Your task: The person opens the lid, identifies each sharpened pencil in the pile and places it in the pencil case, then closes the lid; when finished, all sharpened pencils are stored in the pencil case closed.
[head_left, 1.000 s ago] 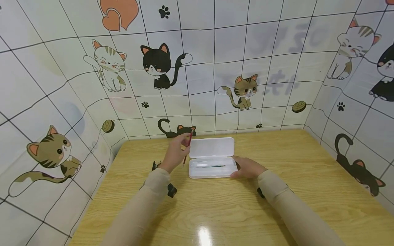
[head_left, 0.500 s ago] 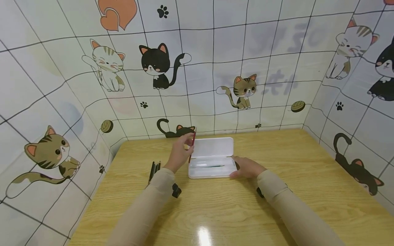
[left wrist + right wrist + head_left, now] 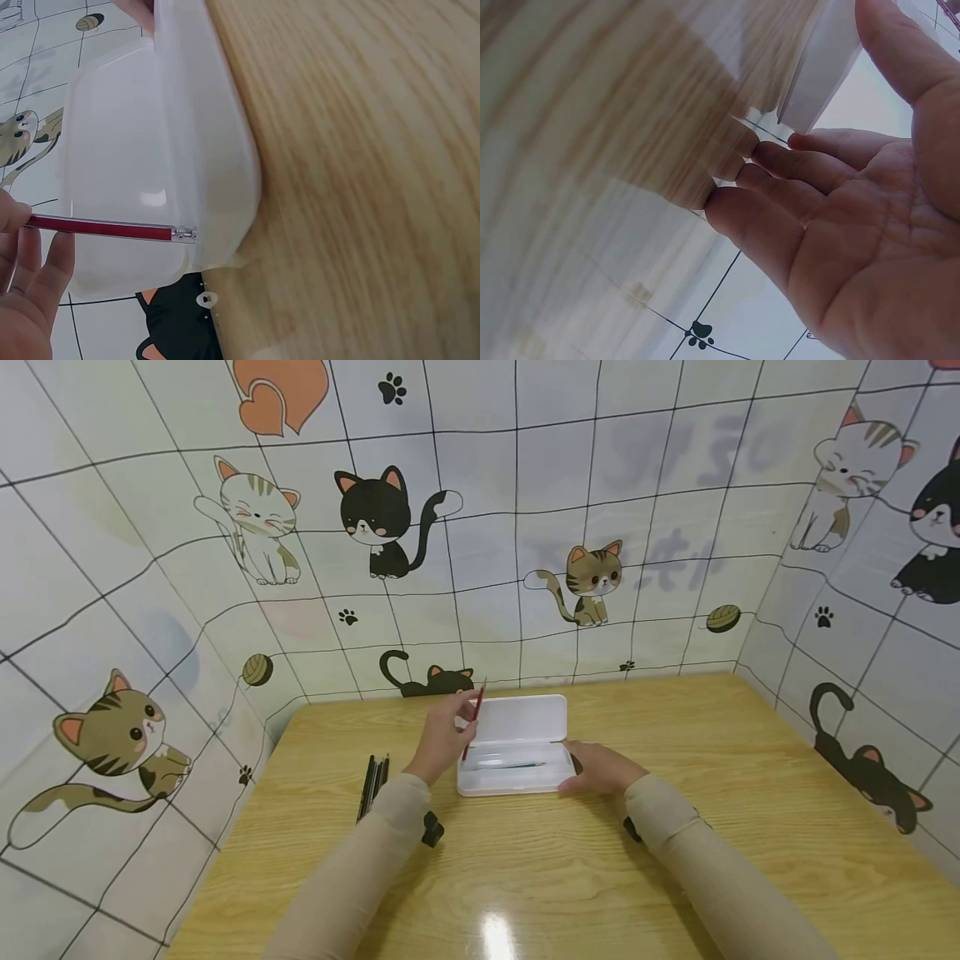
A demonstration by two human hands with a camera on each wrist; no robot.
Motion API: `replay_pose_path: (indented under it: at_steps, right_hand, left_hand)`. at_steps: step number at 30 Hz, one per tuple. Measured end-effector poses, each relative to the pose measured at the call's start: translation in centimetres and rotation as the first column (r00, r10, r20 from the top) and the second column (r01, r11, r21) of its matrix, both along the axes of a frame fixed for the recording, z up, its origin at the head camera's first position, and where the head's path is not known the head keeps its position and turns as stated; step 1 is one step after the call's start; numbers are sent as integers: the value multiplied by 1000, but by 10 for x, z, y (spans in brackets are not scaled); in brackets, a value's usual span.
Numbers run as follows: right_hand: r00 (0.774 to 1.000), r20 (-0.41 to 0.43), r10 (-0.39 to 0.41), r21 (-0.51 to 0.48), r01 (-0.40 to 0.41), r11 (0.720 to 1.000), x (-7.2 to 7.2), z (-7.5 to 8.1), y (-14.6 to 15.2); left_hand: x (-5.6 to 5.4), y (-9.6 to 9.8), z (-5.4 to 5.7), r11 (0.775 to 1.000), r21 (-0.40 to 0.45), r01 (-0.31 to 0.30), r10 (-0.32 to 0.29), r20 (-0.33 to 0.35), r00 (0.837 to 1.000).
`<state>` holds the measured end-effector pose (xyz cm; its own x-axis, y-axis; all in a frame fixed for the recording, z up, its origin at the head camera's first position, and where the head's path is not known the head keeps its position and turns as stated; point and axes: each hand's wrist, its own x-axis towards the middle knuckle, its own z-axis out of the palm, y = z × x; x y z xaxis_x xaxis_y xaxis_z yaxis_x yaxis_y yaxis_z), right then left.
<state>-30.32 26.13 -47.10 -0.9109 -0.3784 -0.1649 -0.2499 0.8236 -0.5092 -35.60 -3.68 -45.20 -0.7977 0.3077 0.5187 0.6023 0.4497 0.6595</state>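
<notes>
Near the left edge of the table surface (image 3: 525, 868), a bunch of dark pencils (image 3: 367, 789). Next, pinches a red pencil (image 3: 105, 227) between left hand (image 3: 441, 743) thumb and fingertips, tilted at the white box (image 3: 517, 786)'s left end. In the box, one blue pencil (image 3: 517, 766). At its right end, holds the box between right hand (image 3: 603, 768) thumb and first finger, other fingers loosely straight. Looks like putting the red pencil in; next, probably calls for tipping it flat.

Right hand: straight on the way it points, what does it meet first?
Likely the right end of the white rectangular plastic case: in the head view the right hand points at it and seems to touch it; exact contact depth is unclear.
</notes>
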Motion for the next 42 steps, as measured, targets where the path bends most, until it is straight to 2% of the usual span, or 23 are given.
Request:
replay_pose_path:
  at_steps: [9, 18, 24, 29, 36, 42]
  right_hand:
    - [1000, 11, -11, -5, 11, 1000, 2, -1, 0]
    - [1000, 12, -10, -11, 10, 1000, 1, -3, 1]
    - [1000, 0, -8, -15, 8, 1000, 0, -3, 0]
    - [1000, -8, -7, -14, 6, 1000, -1, -2, 1]
    - [1000, -10, 0, -3, 0, 1000, -2, -1, -1]
    - [1000, -4, -8, -10, 8, 1000, -2, -1, 0]
  left_hand:
    - [-2, 2, -7, 997, -59, 56, -53, 54, 997]
    - [-1, 9, -6, 985, -148, 94, -73, 140, 987]
    - [-6, 17, -7, 971, -200, 130, -101, 149, 984]
    - [-9, 23, -7, 947, -278, 162, -116, 175, 978]
    - [-3, 34, -5, 909, -385, 162, -85, 211, 974]
    - [-2, 44, -9, 874, -453, 173, -72, 231, 970]
